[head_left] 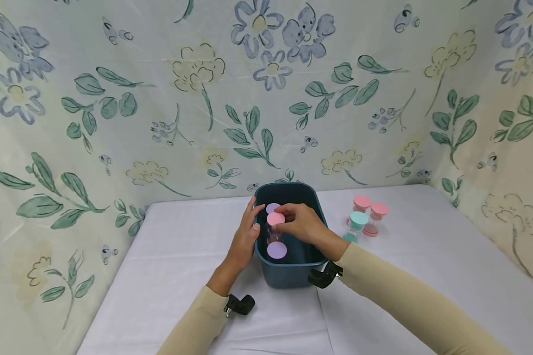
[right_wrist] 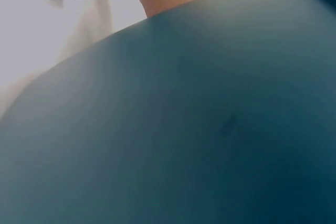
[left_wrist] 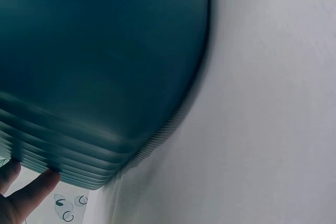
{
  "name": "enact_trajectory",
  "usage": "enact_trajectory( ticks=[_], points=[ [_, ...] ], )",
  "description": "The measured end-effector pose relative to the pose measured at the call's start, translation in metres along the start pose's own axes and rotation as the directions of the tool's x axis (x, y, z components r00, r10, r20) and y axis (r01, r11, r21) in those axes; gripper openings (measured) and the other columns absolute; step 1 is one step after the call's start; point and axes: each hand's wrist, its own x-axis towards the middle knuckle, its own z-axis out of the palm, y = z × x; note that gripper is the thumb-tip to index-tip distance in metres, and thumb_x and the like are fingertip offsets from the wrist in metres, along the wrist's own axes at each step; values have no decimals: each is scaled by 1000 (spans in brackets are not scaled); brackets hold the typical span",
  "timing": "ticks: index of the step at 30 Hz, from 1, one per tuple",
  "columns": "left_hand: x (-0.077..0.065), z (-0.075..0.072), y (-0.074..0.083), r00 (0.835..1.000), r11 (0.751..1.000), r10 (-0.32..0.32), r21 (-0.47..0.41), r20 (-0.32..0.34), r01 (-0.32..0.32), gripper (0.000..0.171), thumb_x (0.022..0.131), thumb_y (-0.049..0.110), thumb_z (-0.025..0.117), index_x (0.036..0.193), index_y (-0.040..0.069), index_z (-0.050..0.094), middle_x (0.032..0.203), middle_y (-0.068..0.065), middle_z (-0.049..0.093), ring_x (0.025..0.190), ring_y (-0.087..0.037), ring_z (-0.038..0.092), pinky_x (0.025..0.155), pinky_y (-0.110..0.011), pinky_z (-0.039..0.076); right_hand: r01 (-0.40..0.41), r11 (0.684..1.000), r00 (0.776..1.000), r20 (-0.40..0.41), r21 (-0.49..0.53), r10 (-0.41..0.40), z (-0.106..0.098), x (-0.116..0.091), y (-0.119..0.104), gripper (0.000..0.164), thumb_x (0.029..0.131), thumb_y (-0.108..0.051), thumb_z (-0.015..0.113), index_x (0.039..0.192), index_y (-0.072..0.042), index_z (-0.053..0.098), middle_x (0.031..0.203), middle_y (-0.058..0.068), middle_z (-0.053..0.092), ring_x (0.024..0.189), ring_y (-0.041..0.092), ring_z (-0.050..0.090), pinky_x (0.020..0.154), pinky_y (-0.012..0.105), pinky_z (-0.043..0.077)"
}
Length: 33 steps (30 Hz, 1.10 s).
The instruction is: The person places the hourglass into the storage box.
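A dark blue bin stands on the table. My right hand reaches over its right rim and pinches a pink-capped sand timer by its top between thumb and fingers. The timer is upright inside the bin, between a purple-capped sand timer nearer me and another purple-capped one farther back. My left hand lies along the bin's left side with fingers extended at the rim. In the left wrist view, fingertips touch the ribbed wall. The right wrist view is mostly filled by the bin's wall.
To the right of the bin, two pink-capped sand timers and a teal-capped one stand close together on the white tablecloth. A floral curtain hangs behind the table and along its right side.
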Motion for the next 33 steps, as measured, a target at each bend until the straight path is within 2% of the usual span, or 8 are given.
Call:
enact_trajectory(
  ticks=[3, 9, 13, 16, 23, 27, 33],
  points=[
    [0, -1, -1, 1000, 1000, 3, -1, -1, -3, 51, 100, 30, 28, 151, 22, 30, 162, 3, 6, 147, -24, 11, 105, -68, 21, -5, 1000, 1000, 1, -16, 5, 1, 1, -1, 46, 81, -19, 78, 123, -7, 65, 116, 11, 68, 100, 24, 67, 87, 39, 54],
    [-1, -2, -1, 1000, 1000, 0, -14, -4, 0, 56, 100, 47, 26, 150, 22, 31, 162, 6, 6, 148, -22, 9, 106, -68, 20, 6, 1000, 1000, 17, -29, -5, 3, 2, -3, 43, 81, -15, 77, 121, -4, 65, 114, 13, 68, 99, 25, 67, 87, 39, 54],
    [0, -1, -2, 1000, 1000, 4, -17, -8, -4, 57, 99, 49, 26, 150, 24, 31, 162, 7, 5, 147, -20, 9, 106, -68, 19, 5, 999, 1000, 24, -41, -4, 3, 2, -3, 42, 81, -13, 77, 120, -4, 64, 114, 13, 67, 99, 25, 67, 87, 39, 54],
    [1, -1, -4, 1000, 1000, 11, -18, -8, -11, 56, 100, 48, 26, 150, 24, 30, 162, 7, 5, 148, -22, 9, 106, -69, 19, 2, 999, 999, 36, -52, 0, 5, 3, -3, 41, 82, -11, 76, 120, -4, 64, 114, 13, 67, 99, 24, 67, 88, 38, 54],
    [-1, 0, -4, 1000, 1000, 3, -28, -7, -3, 51, 99, 27, 30, 150, 24, 31, 162, 5, 6, 147, -22, 10, 106, -68, 20, -16, 998, 998, 66, -68, 21, 9, 2, -2, 41, 81, -9, 76, 120, -5, 63, 114, 11, 67, 100, 24, 65, 89, 38, 53],
    [-1, 0, -3, 1000, 1000, 8, -30, -3, -8, 51, 100, 30, 29, 150, 22, 30, 162, 3, 6, 147, -25, 10, 105, -69, 20, -8, 998, 995, 96, -56, 13, 9, 1, -3, 40, 82, -10, 76, 120, -5, 63, 115, 11, 66, 101, 25, 65, 89, 39, 53],
    [-1, 1, -2, 1000, 1000, -13, -27, -7, 12, 52, 100, 33, 30, 150, 22, 31, 162, 5, 6, 147, -23, 11, 106, -68, 21, 9, 999, 993, 120, -41, -5, 10, 1, -1, 41, 82, -10, 75, 121, -5, 62, 117, 12, 66, 103, 26, 65, 91, 40, 52]
  ],
)
